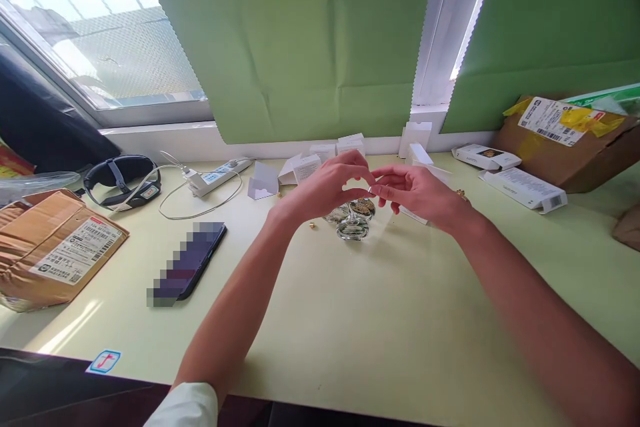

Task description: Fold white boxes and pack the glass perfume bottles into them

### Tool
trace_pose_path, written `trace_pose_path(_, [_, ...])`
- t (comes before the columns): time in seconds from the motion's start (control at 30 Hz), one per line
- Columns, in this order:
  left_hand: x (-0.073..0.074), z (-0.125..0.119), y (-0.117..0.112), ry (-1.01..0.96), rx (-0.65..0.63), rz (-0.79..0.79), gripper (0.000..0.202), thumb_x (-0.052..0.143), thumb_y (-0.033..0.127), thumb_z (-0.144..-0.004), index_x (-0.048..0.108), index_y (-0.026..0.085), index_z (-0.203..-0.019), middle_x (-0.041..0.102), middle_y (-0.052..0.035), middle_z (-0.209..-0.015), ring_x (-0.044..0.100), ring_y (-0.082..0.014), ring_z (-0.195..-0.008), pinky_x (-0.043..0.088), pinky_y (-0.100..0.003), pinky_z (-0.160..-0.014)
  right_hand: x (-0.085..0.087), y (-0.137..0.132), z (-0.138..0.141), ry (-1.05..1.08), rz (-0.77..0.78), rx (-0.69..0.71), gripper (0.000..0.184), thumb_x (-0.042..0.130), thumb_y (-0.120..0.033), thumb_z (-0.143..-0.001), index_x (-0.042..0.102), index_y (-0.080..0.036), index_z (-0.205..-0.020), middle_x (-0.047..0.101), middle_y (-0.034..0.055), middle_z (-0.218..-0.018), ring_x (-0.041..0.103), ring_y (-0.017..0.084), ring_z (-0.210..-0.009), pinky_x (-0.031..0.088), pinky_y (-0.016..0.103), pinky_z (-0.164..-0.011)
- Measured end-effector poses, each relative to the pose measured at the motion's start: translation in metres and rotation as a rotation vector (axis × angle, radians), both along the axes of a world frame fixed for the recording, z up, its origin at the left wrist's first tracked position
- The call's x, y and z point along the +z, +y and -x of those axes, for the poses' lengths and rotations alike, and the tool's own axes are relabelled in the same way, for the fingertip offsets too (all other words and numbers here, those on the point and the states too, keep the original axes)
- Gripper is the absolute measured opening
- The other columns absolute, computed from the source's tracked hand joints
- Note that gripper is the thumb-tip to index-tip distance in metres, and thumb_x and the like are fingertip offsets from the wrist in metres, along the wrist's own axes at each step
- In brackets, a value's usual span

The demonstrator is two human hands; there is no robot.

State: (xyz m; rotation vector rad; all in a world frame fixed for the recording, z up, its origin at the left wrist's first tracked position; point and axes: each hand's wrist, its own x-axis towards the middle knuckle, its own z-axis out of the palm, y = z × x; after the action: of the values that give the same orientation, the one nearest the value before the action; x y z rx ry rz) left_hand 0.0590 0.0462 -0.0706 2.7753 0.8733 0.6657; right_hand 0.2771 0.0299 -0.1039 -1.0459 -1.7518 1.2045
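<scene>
Both my hands are raised together over the middle of the pale green table (350, 320). My left hand (330, 183) curls its fingers into a pinch that meets the fingertips of my right hand (415, 190). What sits between the fingertips is too small to make out. Right under the hands stand a few small clear glass jars (353, 221), some with gold-coloured contents. A tiny gold piece (312, 225) lies on the table to the left of the jars.
A dark phone (193, 260) lies left of centre. A taped cardboard parcel (55, 247) is at the left edge, another parcel (570, 140) at the back right. Small white boxes (345, 147), a power strip (220, 173) and a dark strap (123, 177) line the back.
</scene>
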Motion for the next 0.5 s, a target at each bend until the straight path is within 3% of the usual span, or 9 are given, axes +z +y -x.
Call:
trace_pose_path(0.23, [-0.001,0.001,-0.002,0.067,0.041,0.060,0.020,0.059,0.033,-0.095,0.065,0.025,-0.113,0.058,-0.0048,-0.115,0.059,-0.0165,-0.098,0.046,-0.029,-0.082,0.003,0.000,-0.002,-0.065,-0.012,-0.045,0.042,0.074,-0.050,-0.078,0.069,-0.028,-0.114,0.072,0.0041,-0.093,0.064,0.020,-0.080,0.050,0.034,-0.059])
trace_pose_path(0.37, [-0.006,0.011,0.001,0.225,0.151,0.316,0.047,0.061,0.049,-0.090,0.053,0.027,-0.131,0.058,-0.0065,-0.124,0.060,-0.0172,-0.096,0.047,-0.024,-0.071,0.022,-0.005,-0.024,-0.119,-0.117,-0.245,0.034,0.073,-0.048,-0.080,0.072,-0.029,-0.108,0.071,0.0030,-0.087,0.059,0.016,-0.066,0.048,0.032,-0.055])
trace_pose_path(0.43, [-0.010,0.013,0.003,0.378,0.221,0.446,0.054,0.065,0.053,-0.084,0.053,0.027,-0.130,0.060,-0.0062,-0.123,0.060,-0.0172,-0.091,0.044,-0.023,-0.062,0.031,-0.006,-0.039,-0.086,-0.193,-0.361,0.028,0.072,-0.045,-0.081,0.075,-0.028,-0.103,0.068,0.0011,-0.077,0.053,0.013,-0.059,0.046,0.031,-0.053])
trace_pose_path(0.5, [-0.014,0.011,0.005,0.496,0.265,0.477,0.050,0.068,0.051,-0.081,0.059,0.026,-0.123,0.063,-0.0052,-0.119,0.060,-0.0181,-0.092,0.042,-0.023,-0.061,0.037,-0.007,-0.052,-0.025,-0.261,-0.437,0.023,0.073,-0.039,-0.081,0.076,-0.026,-0.100,0.067,0.0010,-0.074,0.054,0.013,-0.062,0.044,0.030,-0.053])
